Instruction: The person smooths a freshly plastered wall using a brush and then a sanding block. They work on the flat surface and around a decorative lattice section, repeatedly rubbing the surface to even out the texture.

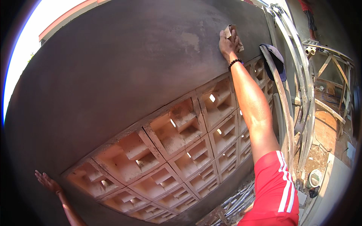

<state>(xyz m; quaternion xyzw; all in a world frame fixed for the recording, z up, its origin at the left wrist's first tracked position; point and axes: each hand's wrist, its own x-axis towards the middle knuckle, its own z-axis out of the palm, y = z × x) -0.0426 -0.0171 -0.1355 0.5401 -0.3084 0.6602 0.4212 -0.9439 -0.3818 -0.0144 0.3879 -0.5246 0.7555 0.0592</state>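
Note:
My right arm reaches up to the dark grey plastered wall (124,56). Closed around a folded piece of tan paper (229,29), my right hand (228,46) presses close to the wall's surface; whether the paper is abrasive cannot be made out. A paler patch (190,41) of plaster shows to the left of that hand. Low at the far left, my left hand (49,182) rests with fingers stretched out against the wall, nothing in it. Between the two hands runs a panel of pinkish vent blocks (166,160) set into the wall.
A cap (274,60) hangs on a wooden pole (281,98) right of my right hand. Long curved-looking poles (301,75) lean beside it. A bucket (315,177) stands at lower right, near metal strips (237,201) on the ground. Another person (309,19) stands at upper right.

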